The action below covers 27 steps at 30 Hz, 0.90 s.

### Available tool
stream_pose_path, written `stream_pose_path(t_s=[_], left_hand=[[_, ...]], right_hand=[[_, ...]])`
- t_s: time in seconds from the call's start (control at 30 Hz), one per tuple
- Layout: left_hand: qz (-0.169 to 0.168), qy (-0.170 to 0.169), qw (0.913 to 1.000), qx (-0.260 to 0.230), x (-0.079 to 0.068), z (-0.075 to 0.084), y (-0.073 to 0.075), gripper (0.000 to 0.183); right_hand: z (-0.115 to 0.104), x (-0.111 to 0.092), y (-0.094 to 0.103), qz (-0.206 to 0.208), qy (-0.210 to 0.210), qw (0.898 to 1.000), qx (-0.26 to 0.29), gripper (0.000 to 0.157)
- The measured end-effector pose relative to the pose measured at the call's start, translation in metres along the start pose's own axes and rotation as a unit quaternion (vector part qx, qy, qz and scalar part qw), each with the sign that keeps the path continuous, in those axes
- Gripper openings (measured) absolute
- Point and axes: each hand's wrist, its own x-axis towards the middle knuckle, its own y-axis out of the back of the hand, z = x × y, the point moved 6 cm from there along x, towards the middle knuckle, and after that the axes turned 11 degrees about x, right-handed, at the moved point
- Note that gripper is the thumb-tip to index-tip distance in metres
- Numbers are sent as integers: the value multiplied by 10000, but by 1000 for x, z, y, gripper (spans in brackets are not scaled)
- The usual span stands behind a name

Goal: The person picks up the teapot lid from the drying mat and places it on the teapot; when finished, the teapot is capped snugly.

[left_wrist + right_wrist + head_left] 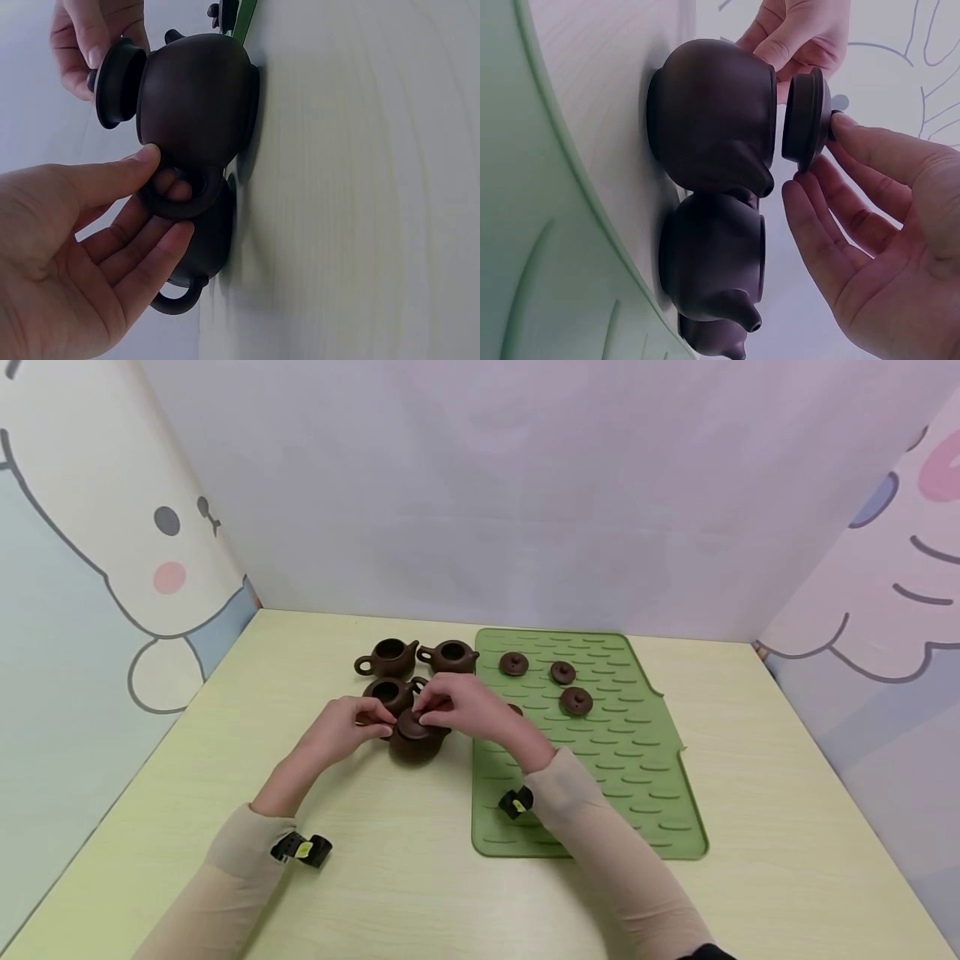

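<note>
Left hand [343, 728] fingers pinch the teapot [417, 750] handle [209, 193], right hand [471, 706] fingers the lid [804, 120] knob [91, 81] (left of centre, head view); I'd move it straight, dead level.

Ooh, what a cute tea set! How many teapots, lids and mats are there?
Mat: 1
Teapots: at least 4 (the right hand may hide another)
Lids: 5 (4 on the mat, one of them partly covered; 1 held in the right hand)
Total: at least 10
</note>
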Motion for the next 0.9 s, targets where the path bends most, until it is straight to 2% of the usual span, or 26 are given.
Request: stream_pose_path(t_s=[0.63,0.9], left_hand=[[5,-33,10000,47,0,1,1,6],[-1,-38,10000,36,0,1,1,5]], right_hand=[[5,5,-8,-2,-43,9999,92,11],[6,5,-10,-42,-89,9999,-114,11]])
